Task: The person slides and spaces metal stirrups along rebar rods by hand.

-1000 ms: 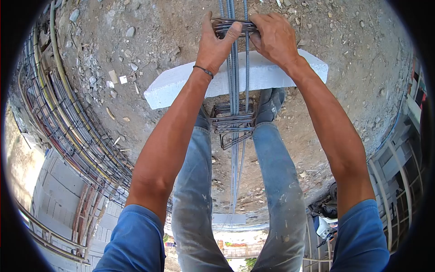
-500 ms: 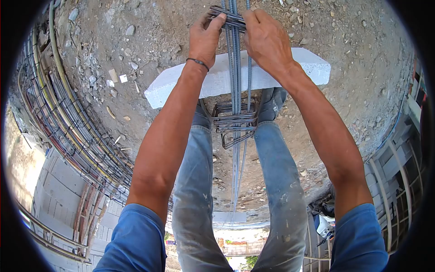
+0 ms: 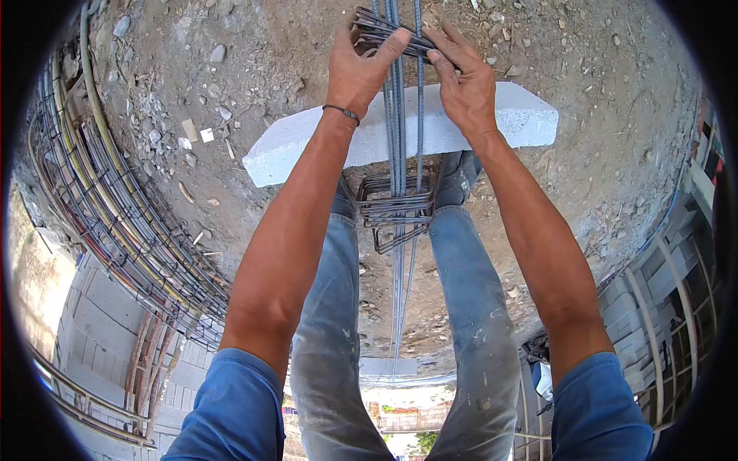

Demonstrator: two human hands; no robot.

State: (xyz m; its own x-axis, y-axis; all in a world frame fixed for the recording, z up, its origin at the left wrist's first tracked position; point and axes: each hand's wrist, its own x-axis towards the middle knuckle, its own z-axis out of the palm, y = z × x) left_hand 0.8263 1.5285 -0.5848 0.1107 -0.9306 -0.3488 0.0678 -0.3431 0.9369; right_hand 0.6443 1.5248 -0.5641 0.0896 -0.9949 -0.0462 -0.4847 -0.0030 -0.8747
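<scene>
A bundle of bent steel stirrups sits around long rebars near the top of the view. My left hand is closed on the bundle's left end, its thumb across the top. At the right end my right hand has the stirrups between thumb and fingers, with a lighter hold. Closer to my legs, another group of stirrups hangs around the same bars. The rebars lie across a white block on the ground.
My legs stand on either side of the rebars. Tied steel mesh and bars curve along the left. Stones and debris lie over the dirt. Grey blocks are stacked at the right.
The stirrup bundle has tilted, its right end now lower. My right hand has turned and shifted slightly right and down, its fingers loosened. My left thumb has moved right across the bundle.
</scene>
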